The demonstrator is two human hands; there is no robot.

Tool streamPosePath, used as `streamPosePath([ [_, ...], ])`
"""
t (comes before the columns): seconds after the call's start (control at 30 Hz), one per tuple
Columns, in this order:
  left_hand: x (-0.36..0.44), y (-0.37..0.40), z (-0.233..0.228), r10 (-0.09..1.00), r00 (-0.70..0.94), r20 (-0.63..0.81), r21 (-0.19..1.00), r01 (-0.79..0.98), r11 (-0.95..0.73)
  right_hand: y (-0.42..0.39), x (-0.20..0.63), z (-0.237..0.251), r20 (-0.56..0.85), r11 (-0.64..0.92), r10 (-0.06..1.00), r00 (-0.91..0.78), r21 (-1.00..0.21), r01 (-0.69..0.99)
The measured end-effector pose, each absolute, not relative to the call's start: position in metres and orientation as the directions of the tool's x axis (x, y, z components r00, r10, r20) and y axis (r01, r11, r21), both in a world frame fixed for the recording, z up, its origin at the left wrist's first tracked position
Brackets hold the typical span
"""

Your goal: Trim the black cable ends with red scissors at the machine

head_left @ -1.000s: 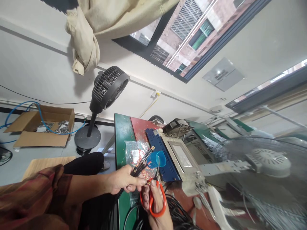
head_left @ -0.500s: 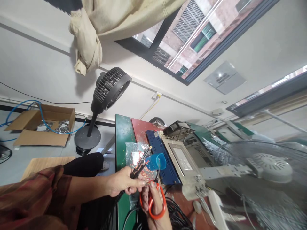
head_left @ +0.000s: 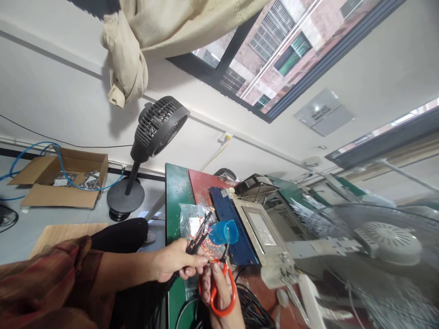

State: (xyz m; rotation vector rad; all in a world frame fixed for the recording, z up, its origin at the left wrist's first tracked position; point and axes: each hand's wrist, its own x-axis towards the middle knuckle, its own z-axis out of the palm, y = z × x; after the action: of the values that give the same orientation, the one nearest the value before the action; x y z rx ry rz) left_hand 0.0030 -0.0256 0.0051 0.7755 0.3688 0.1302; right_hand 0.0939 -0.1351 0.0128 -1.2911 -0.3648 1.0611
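Note:
In the head view my left hand (head_left: 180, 261) is closed around a bunch of black cables (head_left: 199, 237), whose ends point up and away over the table. Orange-handled scissors (head_left: 222, 310) sit in my right hand (head_left: 221, 285), with my fingers through the loops. The two hands meet at the fingertips, and what lies between them is too small to make out. Just beyond stands a blue cup (head_left: 224, 232). Under the cables is a clear plastic bag (head_left: 187, 214) strewn with small orange scraps. More black cable (head_left: 255, 308) lies coiled by my right wrist.
A beige machine (head_left: 262, 228) and a dark blue slotted panel (head_left: 236, 240) stand on the green table (head_left: 173, 192). A grey fan (head_left: 157, 132) and an open cardboard box (head_left: 65, 196) are on the floor at left. A white caged fan (head_left: 387, 235) stands at right.
The orange scissors have shifted slightly down and left in my right hand. The cable tips have moved a little to the left. My left hand keeps its grip.

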Motion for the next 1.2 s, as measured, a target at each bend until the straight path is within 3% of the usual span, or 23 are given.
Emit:
streamPosePath([
  [0.43, 0.0, -0.026, 0.011, 0.305, 0.914, -0.266, 0.759, 0.004, 0.651, -0.137, 0.096, 0.002, -0.262, -0.093, 0.819, 0.51, -0.939, -0.332],
  [0.7, 0.002, -0.027, 0.006, 0.318, 0.91, -0.266, 0.729, -0.026, 0.684, -0.135, 0.096, 0.004, -0.286, -0.109, 0.814, 0.506, -0.93, -0.351],
  [1.2, 0.001, -0.028, 0.007, 0.292, 0.937, -0.193, 0.79, -0.029, 0.613, -0.136, 0.091, 0.013, -0.322, -0.091, 0.795, 0.515, -0.901, -0.424],
])
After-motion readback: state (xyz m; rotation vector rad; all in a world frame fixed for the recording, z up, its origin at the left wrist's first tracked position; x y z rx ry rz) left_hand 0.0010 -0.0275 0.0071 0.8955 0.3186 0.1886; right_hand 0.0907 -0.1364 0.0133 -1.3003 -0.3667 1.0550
